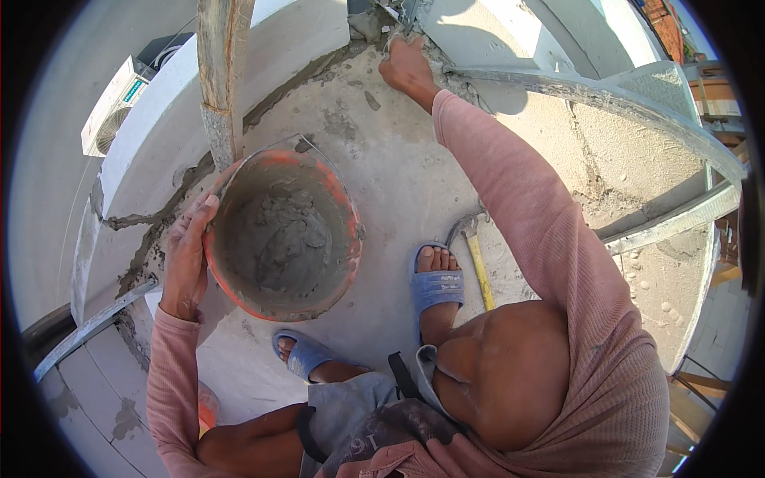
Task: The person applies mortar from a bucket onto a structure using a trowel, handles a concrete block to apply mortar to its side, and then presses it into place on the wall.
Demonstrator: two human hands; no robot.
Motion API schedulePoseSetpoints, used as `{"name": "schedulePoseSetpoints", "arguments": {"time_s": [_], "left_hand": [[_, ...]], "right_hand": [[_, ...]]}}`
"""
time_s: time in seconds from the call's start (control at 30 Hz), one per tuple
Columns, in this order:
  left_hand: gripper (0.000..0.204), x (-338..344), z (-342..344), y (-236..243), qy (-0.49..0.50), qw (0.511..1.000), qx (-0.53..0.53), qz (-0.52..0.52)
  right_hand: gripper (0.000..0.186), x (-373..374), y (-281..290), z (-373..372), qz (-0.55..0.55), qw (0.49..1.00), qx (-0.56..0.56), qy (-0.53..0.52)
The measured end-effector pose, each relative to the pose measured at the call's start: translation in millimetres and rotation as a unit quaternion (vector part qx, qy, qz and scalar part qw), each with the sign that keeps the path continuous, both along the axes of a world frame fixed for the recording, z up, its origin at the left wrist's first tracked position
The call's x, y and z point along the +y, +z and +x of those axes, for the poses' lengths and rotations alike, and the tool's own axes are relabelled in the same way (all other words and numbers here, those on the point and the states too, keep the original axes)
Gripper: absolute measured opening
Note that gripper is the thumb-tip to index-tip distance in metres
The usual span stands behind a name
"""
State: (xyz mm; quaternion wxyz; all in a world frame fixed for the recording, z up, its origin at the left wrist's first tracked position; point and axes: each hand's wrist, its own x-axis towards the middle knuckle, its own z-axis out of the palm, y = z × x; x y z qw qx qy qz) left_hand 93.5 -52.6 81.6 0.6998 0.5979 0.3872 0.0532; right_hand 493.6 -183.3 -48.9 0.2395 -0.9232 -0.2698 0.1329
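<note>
1. My feed has the left hand (187, 251) curled on the left rim of the orange bucket (335, 263).
2. Right hand (408, 68) reaches the far wall corner, fingers bunched narrow; I can't tell if it grips anything.
3. Edges: curved white wall (159, 151) runs beyond the left hand; wooden post (219, 80) stands just past the bucket.
4. Room: bare floor (406, 171) between bucket and right forearm.
5. Bucket, with grey mortar (291, 235) inside: at left hand, well apart from right.
6. Hammer (480, 267) lies beside the right sandal (438, 288).
</note>
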Motion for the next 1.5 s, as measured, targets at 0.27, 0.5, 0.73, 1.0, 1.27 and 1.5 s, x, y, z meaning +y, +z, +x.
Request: {"name": "schedulePoseSetpoints", "arguments": {"time_s": [0.27, 0.5, 0.73, 1.0, 1.27, 1.5], "left_hand": [[0.05, -2.2, 3.9, 2.8, 0.004, 1.0, -0.013, -0.001], [0.05, -1.8, 3.9, 2.3, -0.003, 1.0, -0.021, 0.003], [0.053, 0.3, 2.9, 2.2, 0.002, 1.0, 0.001, 0.008], [0.049, -0.4, -4.2, 4.7, 0.034, 0.999, 0.018, -0.019], [0.05, -0.1, -4.0, -6.8, 0.01, 1.0, -0.007, -0.002], [0.048, -19.8, -1.4, -1.8, -0.064, 0.997, -0.017, 0.041]], "right_hand": [[0.055, 5.8, -10.3, 7.9, 0.012, 0.999, -0.037, 0.01], [0.05, 0.6, -17.9, 3.6, 0.07, 0.997, -0.021, 0.02], [0.055, -29.1, -15.1, -10.3, 0.299, 0.931, 0.207, -0.027], [0.057, -124.6, 60.4, -85.5, 0.351, 0.791, 0.495, -0.083], [0.051, -197.5, 131.3, -103.4, 0.132, 0.811, 0.556, 0.128], [0.037, -119.3, 159.5, -148.6, -0.154, 0.841, 0.102, 0.509]]}}
